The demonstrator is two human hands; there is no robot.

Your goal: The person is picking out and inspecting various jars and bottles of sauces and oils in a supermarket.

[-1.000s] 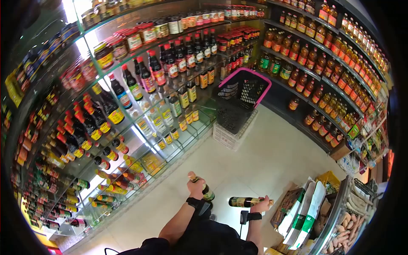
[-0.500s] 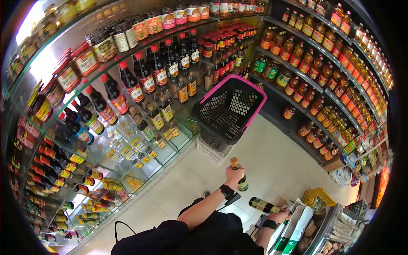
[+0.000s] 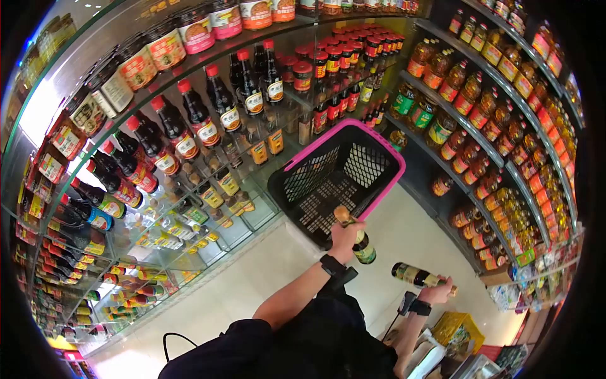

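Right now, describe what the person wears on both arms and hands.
Both hands are bare. The left hand has a black wristband with a small black device hanging below it. The right hand has a matching black band and device. The forearms are bare; black sleeves start near the elbows.

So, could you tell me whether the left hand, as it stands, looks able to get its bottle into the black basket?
Probably yes: the left hand holds its bottle just before the basket, whose open mouth shows nothing between.

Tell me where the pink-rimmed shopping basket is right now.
In the head view the basket stands mid-frame on the floor between the shelves, just beyond the bottle in the left hand.
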